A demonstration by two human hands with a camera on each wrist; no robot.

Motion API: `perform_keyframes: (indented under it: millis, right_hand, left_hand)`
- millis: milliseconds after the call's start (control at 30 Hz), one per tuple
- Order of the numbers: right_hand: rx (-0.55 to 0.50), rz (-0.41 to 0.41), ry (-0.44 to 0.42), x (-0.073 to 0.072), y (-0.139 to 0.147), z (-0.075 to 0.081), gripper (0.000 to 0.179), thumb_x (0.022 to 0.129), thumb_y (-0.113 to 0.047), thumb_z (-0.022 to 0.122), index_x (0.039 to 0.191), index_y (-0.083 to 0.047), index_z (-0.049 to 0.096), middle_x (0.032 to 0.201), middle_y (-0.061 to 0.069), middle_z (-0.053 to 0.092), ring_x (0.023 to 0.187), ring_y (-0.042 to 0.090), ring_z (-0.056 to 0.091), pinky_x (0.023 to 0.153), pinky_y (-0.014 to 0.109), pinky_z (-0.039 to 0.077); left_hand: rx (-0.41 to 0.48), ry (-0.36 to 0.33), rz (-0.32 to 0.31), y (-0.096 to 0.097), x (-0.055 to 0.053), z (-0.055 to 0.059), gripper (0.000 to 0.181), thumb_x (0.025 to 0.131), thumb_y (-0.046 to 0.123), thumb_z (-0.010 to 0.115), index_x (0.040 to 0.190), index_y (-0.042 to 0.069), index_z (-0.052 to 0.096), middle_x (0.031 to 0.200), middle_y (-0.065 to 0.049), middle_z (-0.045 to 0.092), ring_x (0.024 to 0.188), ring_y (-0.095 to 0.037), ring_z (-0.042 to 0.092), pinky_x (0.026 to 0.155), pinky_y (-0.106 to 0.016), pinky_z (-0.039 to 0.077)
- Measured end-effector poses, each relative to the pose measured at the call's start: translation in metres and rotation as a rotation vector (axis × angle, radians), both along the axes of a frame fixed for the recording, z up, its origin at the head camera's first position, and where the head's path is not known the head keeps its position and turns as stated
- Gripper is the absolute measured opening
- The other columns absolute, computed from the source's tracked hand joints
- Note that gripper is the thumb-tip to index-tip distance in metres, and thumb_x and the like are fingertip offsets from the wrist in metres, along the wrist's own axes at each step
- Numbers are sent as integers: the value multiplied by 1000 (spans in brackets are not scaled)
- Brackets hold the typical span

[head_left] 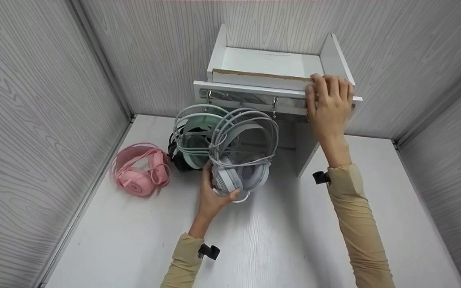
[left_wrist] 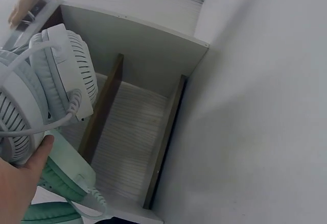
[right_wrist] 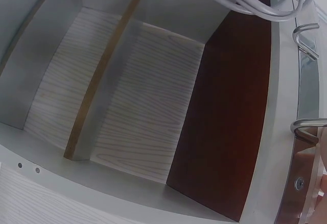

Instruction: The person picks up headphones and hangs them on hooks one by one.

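My left hand (head_left: 210, 202) grips the white headphones (head_left: 227, 180) by an earcup, thumb and fingers on either side of it. Their headband and looped cable rise toward the hook rail (head_left: 254, 99) and overlap its lower edge. In the left wrist view the slotted white earcups (left_wrist: 76, 71) sit just beyond the left hand (left_wrist: 20, 188). Beside them, mint green headphones (head_left: 198, 120) are below the rail's left end, with a coiled cable. My right hand (head_left: 331, 108) rests over the top edge of the rail at its right end, fingers draped over the board.
Pink headphones (head_left: 138, 180) lie on the white table (head_left: 166, 224) at left. Black headphones (head_left: 180, 162) show partly behind the green ones. The white shelf unit (head_left: 270, 62) stands against the back wall, with metal hooks (head_left: 275, 106) along its front. A side panel (head_left: 305, 148) reaches down at right.
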State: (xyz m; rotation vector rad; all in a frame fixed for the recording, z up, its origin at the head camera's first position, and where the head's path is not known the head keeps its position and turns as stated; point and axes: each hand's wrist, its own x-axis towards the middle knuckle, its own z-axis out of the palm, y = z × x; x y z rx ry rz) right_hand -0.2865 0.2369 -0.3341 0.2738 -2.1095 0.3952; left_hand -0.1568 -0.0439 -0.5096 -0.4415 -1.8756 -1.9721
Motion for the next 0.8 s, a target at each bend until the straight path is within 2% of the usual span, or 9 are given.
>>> perform_keyframes:
  millis: [100, 300, 400, 533, 800]
  right_hand:
    - [8, -4, 0, 0, -1, -1, 38, 109, -39, 43, 126, -12, 64, 117, 14, 62, 119, 34, 50, 117, 44, 25]
    - [3, -11, 8, -1, -1, 0, 37, 108, -39, 44, 125, -12, 64, 117, 14, 62, 118, 34, 50, 116, 44, 25]
    - [3, -10, 2, -1, -1, 0, 38, 108, -39, 44, 125, -13, 64, 117, 14, 61, 119, 34, 49, 116, 44, 25]
    - [8, -8, -5, -1, -1, 0, 38, 109, -40, 43, 126, -12, 64, 117, 14, 61, 120, 34, 49, 116, 44, 25]
    - [6, -8, 0, 0, 0, -1, 38, 108, -40, 43, 126, -13, 64, 118, 13, 62, 120, 33, 50, 117, 44, 24]
  left_hand:
    - [2, -3, 1, 2, 7, 10, 104, 68, 4, 84, 152, -10, 24, 147, -25, 41, 130, -21, 44, 108, -33, 37]
    - [-8, -34, 6, 7, 12, 13, 107, 69, 5, 86, 154, -7, 22, 150, -23, 38, 135, -27, 41, 110, -46, 38]
    - [-22, -8, 32, 7, 11, 9, 106, 70, 0, 85, 154, -8, 21, 151, -26, 37, 136, -30, 41, 109, -50, 38]
    - [-43, 36, 70, 4, 8, 4, 105, 71, -2, 84, 154, -10, 21, 151, -26, 37, 134, -31, 42, 103, -47, 42]
    - [-52, 38, 57, -1, 5, 2, 104, 72, -3, 83, 154, -11, 20, 152, -28, 34, 135, -34, 40, 102, -54, 41]
